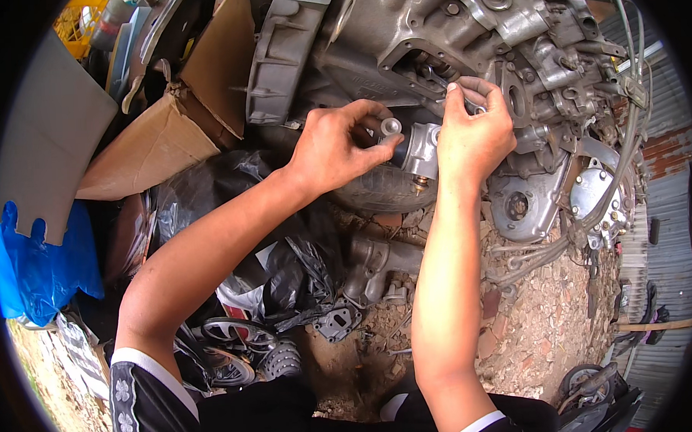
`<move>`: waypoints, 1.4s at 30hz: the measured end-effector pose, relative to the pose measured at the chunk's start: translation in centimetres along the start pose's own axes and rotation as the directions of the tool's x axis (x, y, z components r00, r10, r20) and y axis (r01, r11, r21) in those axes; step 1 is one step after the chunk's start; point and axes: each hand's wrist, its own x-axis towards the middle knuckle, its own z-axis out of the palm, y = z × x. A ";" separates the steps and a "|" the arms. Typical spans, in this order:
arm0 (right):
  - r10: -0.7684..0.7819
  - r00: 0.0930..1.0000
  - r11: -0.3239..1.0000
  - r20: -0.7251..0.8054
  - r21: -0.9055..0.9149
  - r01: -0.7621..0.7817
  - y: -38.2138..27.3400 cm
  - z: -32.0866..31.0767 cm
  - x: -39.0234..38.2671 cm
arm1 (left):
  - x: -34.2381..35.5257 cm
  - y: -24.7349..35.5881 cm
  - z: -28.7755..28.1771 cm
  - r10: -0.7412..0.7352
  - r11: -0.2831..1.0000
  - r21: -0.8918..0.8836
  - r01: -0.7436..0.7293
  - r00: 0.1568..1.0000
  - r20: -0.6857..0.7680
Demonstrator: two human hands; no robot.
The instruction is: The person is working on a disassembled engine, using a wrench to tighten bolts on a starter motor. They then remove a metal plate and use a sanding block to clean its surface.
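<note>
My left hand [332, 148] is closed, with a short round metal piece [391, 127] between thumb and fingers; its end is ring-shaped with a hole in it. Just right of it sits a silver cylindrical fitting [418, 151] with a small brass-coloured tip underneath. My right hand [476, 128] pinches a slim shiny metal tool [435, 77], whose far end points into a framed opening in the big grey engine block [378, 32]. Fingers hide most of that tool, so its exact kind is unclear.
An open cardboard box [142, 151], black plastic bags [244, 257] and a blue bag [46, 261] lie at left. Below are a tyre [383, 192], a cast metal pipe [378, 264] and rubble [525, 316]. Cables [622, 145] hang at right, before corrugated sheeting [670, 212].
</note>
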 end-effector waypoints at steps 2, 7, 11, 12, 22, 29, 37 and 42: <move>-0.045 0.999 0.999 -0.011 0.017 0.046 -0.4 0.3 -0.3 | -0.1 -0.2 -0.3 0.001 1.000 0.012 -0.001 1.000 0.005; -0.067 0.989 0.996 0.134 -0.047 0.074 -1.1 -0.1 0.4 | -0.3 -0.3 -0.8 -0.011 1.000 -0.017 0.011 1.000 -0.002; -0.048 0.996 0.994 0.079 0.098 0.040 0.7 1.1 -0.9 | -0.2 -0.4 -1.0 0.002 1.000 -0.018 -0.002 1.000 -0.022; -0.096 0.992 0.990 0.076 0.107 0.088 1.4 1.3 -1.7 | -0.1 -0.3 -1.0 -0.001 1.000 -0.018 0.001 1.000 -0.024; -0.201 0.976 0.979 0.081 0.029 0.199 2.4 0.9 -3.9 | 0.5 -0.1 0.4 0.005 0.996 -0.092 -0.007 1.000 -0.029; -0.286 0.956 0.955 0.061 0.106 0.279 3.3 -0.1 -5.2 | 0.5 0.1 1.1 0.018 0.996 -0.086 -0.020 1.000 -0.023; 0.006 0.994 0.936 0.108 0.350 -0.044 3.1 -2.9 -7.5 | 1.4 1.2 1.2 -0.203 0.944 -0.274 0.184 0.978 -0.041; 0.444 0.845 0.446 0.297 0.745 -0.497 2.1 -5.2 -9.9 | 2.2 1.2 1.8 -0.315 0.772 -0.575 0.270 0.949 0.023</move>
